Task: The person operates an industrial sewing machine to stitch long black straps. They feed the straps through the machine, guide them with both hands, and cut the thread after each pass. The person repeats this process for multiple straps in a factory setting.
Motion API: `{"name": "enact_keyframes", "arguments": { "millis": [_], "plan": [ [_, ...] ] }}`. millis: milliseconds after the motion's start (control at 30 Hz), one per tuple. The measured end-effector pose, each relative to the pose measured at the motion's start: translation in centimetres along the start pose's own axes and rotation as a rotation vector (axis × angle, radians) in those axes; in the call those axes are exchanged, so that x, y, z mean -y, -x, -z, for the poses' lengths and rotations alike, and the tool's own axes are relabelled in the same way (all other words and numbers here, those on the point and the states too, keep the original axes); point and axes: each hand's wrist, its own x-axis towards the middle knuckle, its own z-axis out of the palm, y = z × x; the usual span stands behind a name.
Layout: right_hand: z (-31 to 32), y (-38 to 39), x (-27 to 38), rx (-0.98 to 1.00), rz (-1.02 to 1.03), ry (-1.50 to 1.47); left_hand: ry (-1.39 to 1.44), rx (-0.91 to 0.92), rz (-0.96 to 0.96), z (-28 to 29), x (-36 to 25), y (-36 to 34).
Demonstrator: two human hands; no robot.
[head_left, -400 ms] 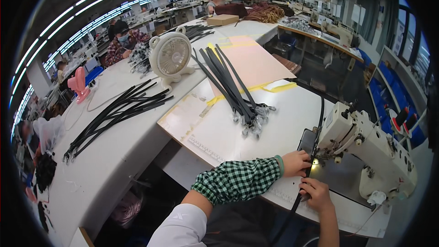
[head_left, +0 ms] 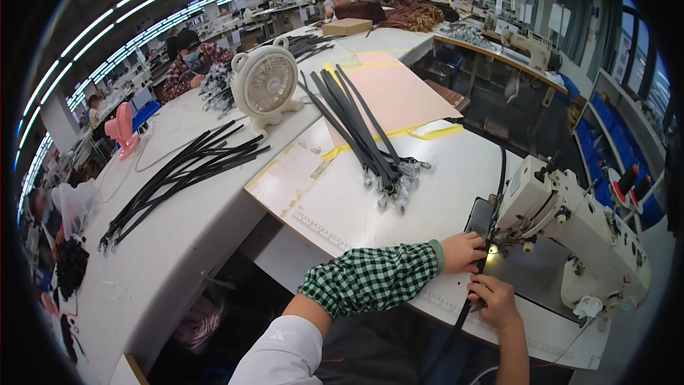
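Note:
A long black strap [head_left: 459,322] runs under the head of a white sewing machine [head_left: 570,224], its far part curving up behind the machine and its near part hanging over the table edge toward my lap. My left hand [head_left: 462,252] lies on the strap just left of the lit needle area, fingers bent over it. Closer to me, my right hand [head_left: 493,301] pinches the strap between thumb and fingers. A green checked sleeve [head_left: 374,281] covers my left forearm. The stitching point is partly hidden by my fingers and the machine.
Black straps with clear-wrapped metal ends [head_left: 370,135] lie on the machine table, and another bundle of straps [head_left: 182,175] is on the left table. A white fan [head_left: 265,84] and a pink fan [head_left: 123,131] stand there. Thread spools [head_left: 627,182] are at right; co-workers sit farther off.
Both hands stay on the strap in nearly the same place. The view has shifted very slightly.

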Motion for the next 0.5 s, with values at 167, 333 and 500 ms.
{"name": "enact_keyframes", "arguments": {
  "millis": [167, 333, 500],
  "plan": [
    [-0.05, 0.12, -0.09, -0.002, 0.001, 0.0, -0.003, 0.017, 0.013, 0.17, -0.13, -0.07],
    [0.1, -0.07, 0.02, -0.003, 0.007, 0.003, -0.012, 0.01, 0.01, 0.02, -0.07, -0.09],
    [0.03, -0.01, -0.12, 0.006, 0.003, -0.003, -0.009, 0.007, 0.018, -0.16, -0.01, -0.03]
  ]
}}
